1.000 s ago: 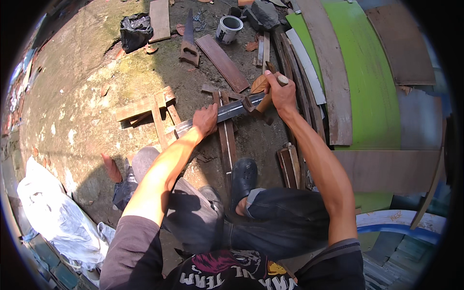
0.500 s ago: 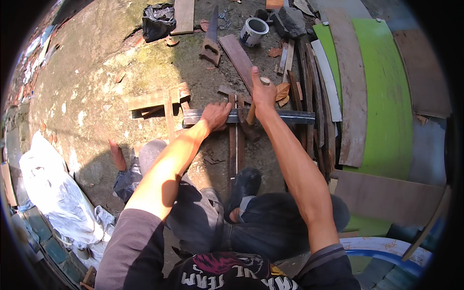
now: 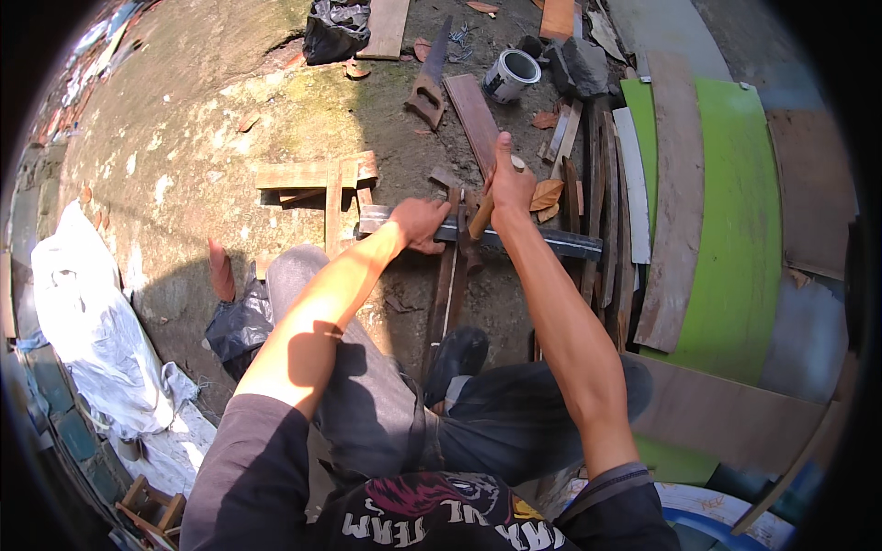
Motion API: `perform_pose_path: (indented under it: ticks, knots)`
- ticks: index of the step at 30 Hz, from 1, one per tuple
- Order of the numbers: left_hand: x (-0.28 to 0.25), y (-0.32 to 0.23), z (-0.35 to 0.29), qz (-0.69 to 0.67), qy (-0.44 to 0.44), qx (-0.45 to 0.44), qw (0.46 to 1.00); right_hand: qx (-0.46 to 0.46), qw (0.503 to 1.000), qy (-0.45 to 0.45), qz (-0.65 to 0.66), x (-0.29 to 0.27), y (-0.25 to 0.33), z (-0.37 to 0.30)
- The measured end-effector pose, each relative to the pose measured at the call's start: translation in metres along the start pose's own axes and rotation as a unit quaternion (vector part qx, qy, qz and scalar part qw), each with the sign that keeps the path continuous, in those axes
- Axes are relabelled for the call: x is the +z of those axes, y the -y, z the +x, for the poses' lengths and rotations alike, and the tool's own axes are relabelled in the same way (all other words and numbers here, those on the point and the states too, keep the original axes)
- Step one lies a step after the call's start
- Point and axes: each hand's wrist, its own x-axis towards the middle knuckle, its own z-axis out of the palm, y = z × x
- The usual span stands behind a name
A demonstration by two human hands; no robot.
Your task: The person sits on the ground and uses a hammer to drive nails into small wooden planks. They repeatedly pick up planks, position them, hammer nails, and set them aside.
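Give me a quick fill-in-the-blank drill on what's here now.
1. The right hand holds the hammer by its ____.
2. The left hand holds the dark bar to the ____ of the hammer.
3. The can is to the ____ of the saw.
4. The large panel is bright ____.

Missing words: handle; left; right; green.

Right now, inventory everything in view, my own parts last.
Long bar: one, dark grey, centre
Wooden strip: one, brown, crossing the bar
Hammer: one, brown, centre
Handsaw: one, brown handle, upper middle
Plank: one, reddish, near handsaw
Tin: one, whitish, upper middle
Large stone: one, grey, beside tin
Bags: two, black, top and lower left
Sheeting: count unclear, green, right
Sheet: one, white, left
Leaves: several, brown, scattered
Scrap wood: many, brown, both sides
Legs: two, dark trousers, lower middle
Left hand: one, bare, on bar
Right hand: one, bare, on hammer
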Motion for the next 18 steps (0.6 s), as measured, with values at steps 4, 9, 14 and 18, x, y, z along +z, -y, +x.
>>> perform_pose_path:
  ticks: [4, 9, 14, 18]
  knots:
    - [-0.003, 0.006, -0.002, -0.044, -0.019, -0.054, 0.997, -0.023, 0.995, 0.037, 0.086, -0.011, 0.005, -0.027]
    - [-0.009, -0.011, 0.005, -0.055, 0.013, -0.231, 0.971, -0.070, 0.987, 0.107, 0.098, -0.023, -0.006, -0.056]
    - [-0.003, -0.012, 0.010, -0.082, -0.052, -0.280, 0.955, -0.058, 0.969, 0.190, 0.148, -0.029, 0.000, -0.052]
    - [0.003, -0.007, 0.016, -0.082, -0.038, -0.293, 0.952, -0.076, 0.971, 0.150, 0.170, -0.021, -0.012, -0.060]
